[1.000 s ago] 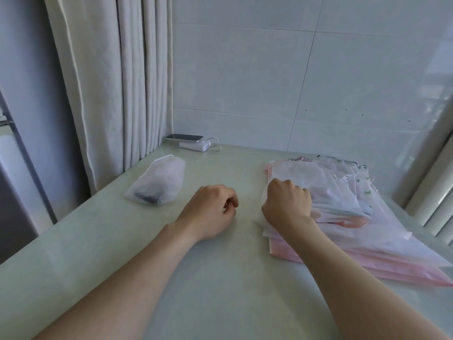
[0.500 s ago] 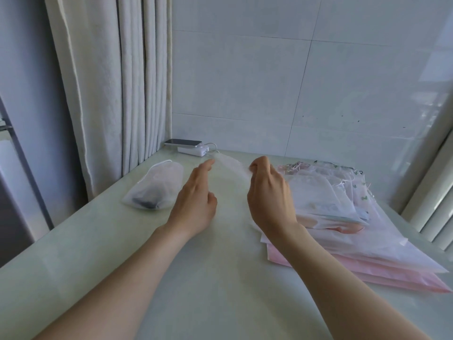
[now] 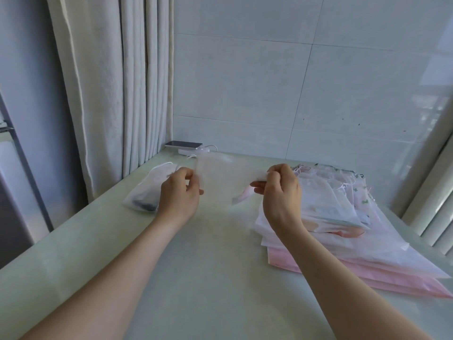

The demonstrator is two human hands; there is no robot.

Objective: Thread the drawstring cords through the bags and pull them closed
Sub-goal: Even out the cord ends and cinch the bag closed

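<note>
A thin, translucent white drawstring bag (image 3: 221, 177) hangs spread in the air above the table, blurred by motion. My left hand (image 3: 180, 195) pinches its left edge and my right hand (image 3: 279, 190) pinches its right edge. A short white cord end (image 3: 190, 156) shows at the bag's top left corner. To the right lies a stack of white and pink bags (image 3: 343, 217) with loose cord ends along its far side. At the left a filled white bag (image 3: 147, 190) with something dark inside lies on the table.
The pale green table (image 3: 208, 278) runs to a tiled wall. A phone on a white power bank (image 3: 186, 147) sits at the far edge by the curtain (image 3: 110, 94). The table's left edge drops off near the filled bag.
My right hand lifted one bag off the stack and my left hand came up from the table. Both hands moved apart, and the bag is now stretched between them.
</note>
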